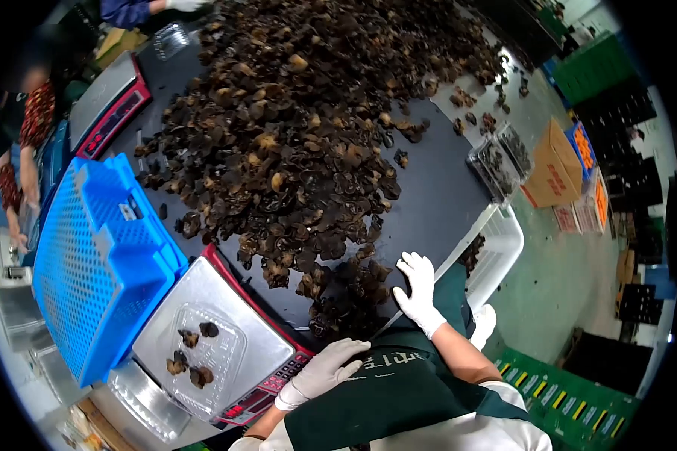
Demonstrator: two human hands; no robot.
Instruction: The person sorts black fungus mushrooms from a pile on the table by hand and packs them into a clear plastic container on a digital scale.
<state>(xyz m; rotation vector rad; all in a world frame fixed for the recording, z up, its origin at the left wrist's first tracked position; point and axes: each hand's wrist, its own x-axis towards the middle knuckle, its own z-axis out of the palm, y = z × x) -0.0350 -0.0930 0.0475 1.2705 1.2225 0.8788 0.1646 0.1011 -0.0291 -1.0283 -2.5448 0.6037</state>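
Observation:
My left hand [323, 371], in a white glove, lies in front of the dark green apron beside the scale's keypad. Its fingers are stretched out and nothing shows in them. Gloved in white too, my right hand [418, 293] has its thumb and fingers spread at the table's near edge, right of a clump of wood ear mushrooms [353, 289]. A large heap of wood ear mushrooms [301, 128] covers much of the dark table [436, 203]. On the scale [267, 338] rests a clear plastic tray [229, 357] holding several mushroom pieces [190, 340].
Blue perforated crates [83, 255] stand left of the scale. Another scale [113, 105] is farther back. Clear filled boxes [496, 164] sit at the right corner, above a white basket [500, 248]. Other people's arms [28, 173] and a gloved hand [186, 4] are across the table.

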